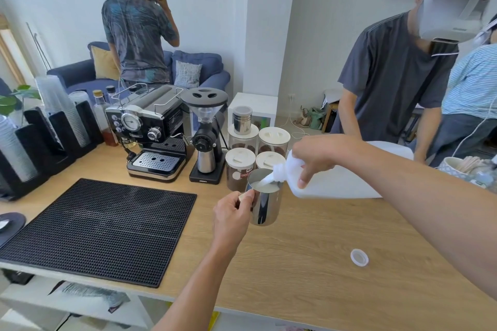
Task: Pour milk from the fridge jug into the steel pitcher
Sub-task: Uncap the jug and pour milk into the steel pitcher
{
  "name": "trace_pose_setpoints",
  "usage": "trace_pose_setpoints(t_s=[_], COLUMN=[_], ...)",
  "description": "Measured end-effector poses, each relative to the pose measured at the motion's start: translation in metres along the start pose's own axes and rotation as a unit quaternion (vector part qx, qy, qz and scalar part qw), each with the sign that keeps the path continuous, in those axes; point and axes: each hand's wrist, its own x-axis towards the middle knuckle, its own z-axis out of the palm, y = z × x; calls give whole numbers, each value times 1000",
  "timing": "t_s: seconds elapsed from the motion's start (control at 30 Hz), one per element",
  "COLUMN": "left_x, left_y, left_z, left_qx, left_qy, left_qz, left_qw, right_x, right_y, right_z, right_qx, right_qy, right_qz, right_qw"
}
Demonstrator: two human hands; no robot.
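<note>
My left hand (231, 213) grips the handle of the steel pitcher (265, 201), which is held slightly above the wooden counter (309, 263). My right hand (320, 156) grips the white milk jug (338, 177), tipped on its side with the spout over the pitcher's rim. A stream of milk runs from the spout into the pitcher, where milk shows inside. The jug's white cap (359, 257) lies on the counter to the right, apart from both hands.
Behind the pitcher stand several lidded jars of coffee (239, 169), a grinder (205, 137) and an espresso machine (153, 129). A black drip mat (102, 228) covers the counter's left. Cup stacks (53, 107) stand far left. Two people stand across the counter at right, another at the sofa.
</note>
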Motion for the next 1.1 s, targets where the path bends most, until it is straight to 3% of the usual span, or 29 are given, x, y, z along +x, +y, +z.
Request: trace_pose_setpoints(t_s=[1.1], left_x=[-2], left_y=[2], left_z=[2], left_qx=[-7], left_qy=[1], left_qz=[-9], left_qw=[1000], right_x=[-8], right_y=[0], right_z=[-3], right_qx=[6], right_qy=[3], right_qz=[3], right_qw=[1000])
